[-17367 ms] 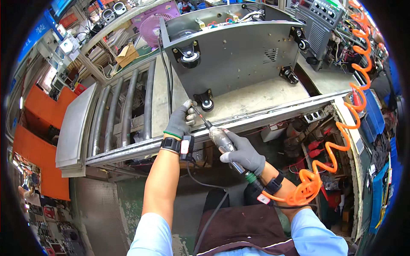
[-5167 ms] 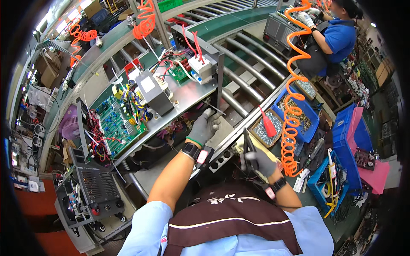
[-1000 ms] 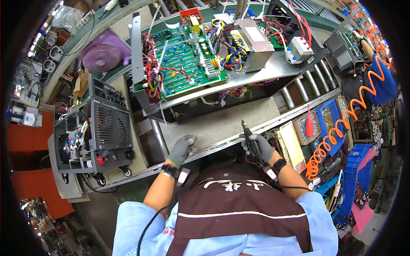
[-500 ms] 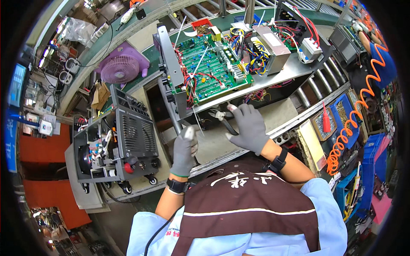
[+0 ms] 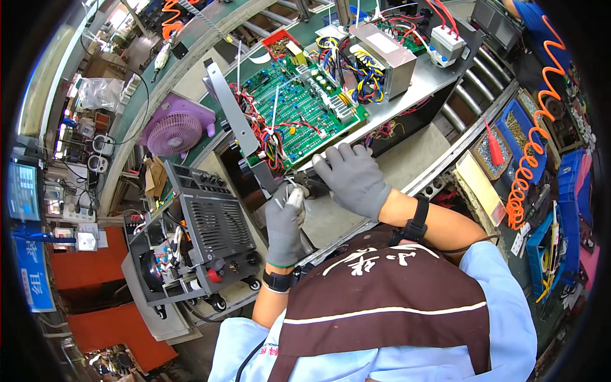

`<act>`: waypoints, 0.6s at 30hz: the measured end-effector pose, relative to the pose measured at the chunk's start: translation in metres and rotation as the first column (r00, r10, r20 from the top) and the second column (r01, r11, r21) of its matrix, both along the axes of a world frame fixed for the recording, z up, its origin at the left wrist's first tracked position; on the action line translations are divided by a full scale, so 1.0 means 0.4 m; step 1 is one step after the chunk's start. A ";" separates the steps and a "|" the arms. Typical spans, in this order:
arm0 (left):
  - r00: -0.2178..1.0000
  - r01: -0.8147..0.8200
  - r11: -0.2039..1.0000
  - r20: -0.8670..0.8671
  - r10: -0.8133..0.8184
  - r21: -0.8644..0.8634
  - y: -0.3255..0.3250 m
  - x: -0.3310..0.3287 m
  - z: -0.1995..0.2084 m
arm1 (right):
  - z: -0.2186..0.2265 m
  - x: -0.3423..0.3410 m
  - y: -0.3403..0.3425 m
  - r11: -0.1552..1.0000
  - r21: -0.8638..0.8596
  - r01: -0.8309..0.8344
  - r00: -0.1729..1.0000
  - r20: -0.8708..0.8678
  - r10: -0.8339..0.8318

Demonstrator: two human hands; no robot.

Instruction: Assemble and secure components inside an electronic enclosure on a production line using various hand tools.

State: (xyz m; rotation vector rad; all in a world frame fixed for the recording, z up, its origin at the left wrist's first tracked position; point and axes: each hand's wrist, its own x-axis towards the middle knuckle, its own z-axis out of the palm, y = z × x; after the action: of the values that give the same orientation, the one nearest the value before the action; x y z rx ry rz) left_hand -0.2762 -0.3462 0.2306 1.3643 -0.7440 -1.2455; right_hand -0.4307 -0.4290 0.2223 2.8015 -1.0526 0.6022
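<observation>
My left hand (image 5: pixel 286 219), in a grey glove, is closed by the front left corner of an open metal chassis (image 5: pixel 396 109). A thin white cable tie (image 5: pixel 290 183) sticks out of its pinched fingers. My right hand (image 5: pixel 353 180), also gloved in grey, is curled at the chassis's front edge with its back up. The cutting pliers in it are mostly hidden beneath the palm. The chassis carries a green circuit board (image 5: pixel 299 114) with bundled wires, a metal-cased transformer (image 5: pixel 385 54) and a white breaker (image 5: pixel 447 44). More cable ties stand up from the wiring.
A grey machine with casters (image 5: pixel 213 232) stands at left, a purple fan (image 5: pixel 175 130) behind it. To the right are parts bins (image 5: pixel 493 156), a red-capped bottle (image 5: pixel 494 148) and a coiled orange hose (image 5: pixel 519 191). Rollers (image 5: pixel 474 89) run beyond the chassis.
My left hand has moved up to the chassis corner and pinches the tie. My right hand has shifted left, covering the pliers that showed before. The whole view has turned slightly.
</observation>
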 end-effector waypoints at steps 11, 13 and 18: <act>0.855 0.044 0.994 0.519 0.015 -0.101 0.035 0.026 -0.008 | 0.042 -0.016 -0.060 0.971 -0.067 -0.231 0.973 0.004 0.231; 0.849 0.028 0.998 0.529 0.008 -0.061 0.046 0.044 0.010 | 0.047 -0.024 -0.068 0.963 -0.048 -0.264 0.964 0.010 0.265; 0.885 -0.001 0.994 0.462 0.052 -0.111 0.102 0.067 0.117 | 0.110 -0.093 -0.072 0.941 0.154 -0.300 0.954 0.033 0.298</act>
State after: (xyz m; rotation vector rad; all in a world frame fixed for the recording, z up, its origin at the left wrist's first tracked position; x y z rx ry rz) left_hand -0.2495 -0.3055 0.2774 1.5978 -1.1033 -0.8424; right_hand -0.4680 -0.4577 0.2662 3.1313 -0.7058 0.5806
